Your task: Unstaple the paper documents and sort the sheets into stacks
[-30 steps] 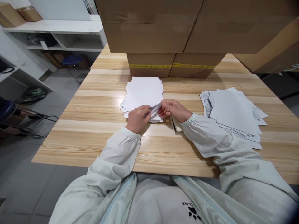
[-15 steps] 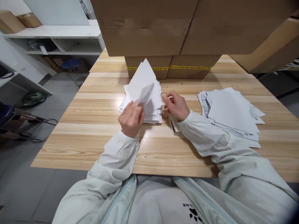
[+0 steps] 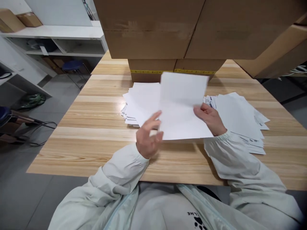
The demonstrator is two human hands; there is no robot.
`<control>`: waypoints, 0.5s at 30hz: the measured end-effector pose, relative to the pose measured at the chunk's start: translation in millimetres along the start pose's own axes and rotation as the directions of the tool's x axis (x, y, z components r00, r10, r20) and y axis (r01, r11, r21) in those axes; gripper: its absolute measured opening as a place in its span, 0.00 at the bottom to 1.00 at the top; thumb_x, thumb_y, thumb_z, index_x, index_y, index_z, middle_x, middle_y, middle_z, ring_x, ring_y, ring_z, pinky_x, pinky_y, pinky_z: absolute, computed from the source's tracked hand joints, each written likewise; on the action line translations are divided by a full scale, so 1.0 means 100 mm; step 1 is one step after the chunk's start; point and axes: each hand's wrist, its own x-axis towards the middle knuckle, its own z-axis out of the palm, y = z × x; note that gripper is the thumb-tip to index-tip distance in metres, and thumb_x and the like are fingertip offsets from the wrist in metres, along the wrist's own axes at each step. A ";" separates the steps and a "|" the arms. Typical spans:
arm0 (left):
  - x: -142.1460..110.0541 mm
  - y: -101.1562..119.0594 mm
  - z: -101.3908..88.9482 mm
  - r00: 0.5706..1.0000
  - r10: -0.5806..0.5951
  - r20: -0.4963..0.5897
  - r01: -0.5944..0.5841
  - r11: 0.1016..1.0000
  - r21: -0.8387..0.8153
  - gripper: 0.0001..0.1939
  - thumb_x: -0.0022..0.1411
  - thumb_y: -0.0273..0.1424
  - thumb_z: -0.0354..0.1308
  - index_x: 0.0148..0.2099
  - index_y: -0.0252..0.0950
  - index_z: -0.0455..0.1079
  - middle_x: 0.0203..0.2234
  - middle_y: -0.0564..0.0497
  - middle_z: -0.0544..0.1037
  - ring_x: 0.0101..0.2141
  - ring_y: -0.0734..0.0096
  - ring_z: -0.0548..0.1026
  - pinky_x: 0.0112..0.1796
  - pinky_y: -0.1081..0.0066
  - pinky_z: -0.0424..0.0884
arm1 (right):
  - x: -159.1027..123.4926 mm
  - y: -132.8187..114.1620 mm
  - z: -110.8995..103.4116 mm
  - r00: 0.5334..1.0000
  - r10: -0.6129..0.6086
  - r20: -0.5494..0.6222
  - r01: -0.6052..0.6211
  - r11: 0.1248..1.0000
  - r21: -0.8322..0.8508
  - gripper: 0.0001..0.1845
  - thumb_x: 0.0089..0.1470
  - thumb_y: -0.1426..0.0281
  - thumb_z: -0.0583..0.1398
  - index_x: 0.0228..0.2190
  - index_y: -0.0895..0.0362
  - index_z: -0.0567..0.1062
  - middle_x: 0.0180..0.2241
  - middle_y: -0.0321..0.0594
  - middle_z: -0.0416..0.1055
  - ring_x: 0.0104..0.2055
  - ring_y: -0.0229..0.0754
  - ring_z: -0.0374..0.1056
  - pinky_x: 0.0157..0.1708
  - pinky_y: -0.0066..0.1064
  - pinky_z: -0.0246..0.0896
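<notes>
A white sheet of paper (image 3: 183,108) is held up over the middle of the table, its blank side showing. My right hand (image 3: 211,119) pinches it at the right edge, thumb in front. By its lower left edge is my left hand (image 3: 149,135), fingers apart and slightly blurred; the sheet does not appear gripped there. Behind the sheet and to its left lies a stack of papers (image 3: 144,100), partly covered by it. A second stack of papers (image 3: 240,115), with print showing at some edges, rests to the right, beyond my right hand.
Large cardboard boxes (image 3: 153,41) are piled at the back of the wooden table (image 3: 96,134). Another cardboard box (image 3: 271,54) stands at the back right. On the left are a white shelf unit (image 3: 64,32) and a blue stool (image 3: 72,65).
My right hand has moved right and now holds a sheet up. My left hand has come down towards me and opened. The stapler-like object once under my right hand is now hidden.
</notes>
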 end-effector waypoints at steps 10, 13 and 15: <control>0.15 -0.17 0.01 0.486 -0.782 0.390 0.822 0.258 -0.508 0.34 0.54 0.62 0.56 0.47 0.37 0.72 0.34 0.45 0.81 0.33 0.61 0.80 0.30 0.65 0.75 | -0.36 0.36 0.06 0.976 0.132 0.175 -0.136 0.991 0.011 0.30 0.48 0.53 0.68 0.49 0.51 0.73 0.38 0.42 0.81 0.31 0.45 0.78 0.29 0.34 0.74; 0.10 -0.18 0.04 0.479 -0.784 0.395 0.827 0.252 -0.502 0.33 0.55 0.61 0.56 0.47 0.37 0.73 0.36 0.45 0.82 0.37 0.59 0.80 0.33 0.64 0.77 | -0.37 0.42 0.08 0.980 0.094 0.176 -0.096 0.995 0.005 0.42 0.51 0.55 0.66 0.63 0.50 0.61 0.40 0.43 0.81 0.31 0.44 0.78 0.28 0.35 0.74; 0.09 -0.17 0.05 0.481 -0.778 0.404 0.824 0.245 -0.511 0.34 0.57 0.61 0.55 0.50 0.37 0.73 0.41 0.44 0.82 0.41 0.56 0.80 0.37 0.62 0.77 | -0.38 0.43 0.09 0.989 0.031 0.142 -0.032 0.999 0.007 0.48 0.51 0.56 0.66 0.67 0.50 0.53 0.41 0.44 0.81 0.32 0.43 0.78 0.29 0.34 0.74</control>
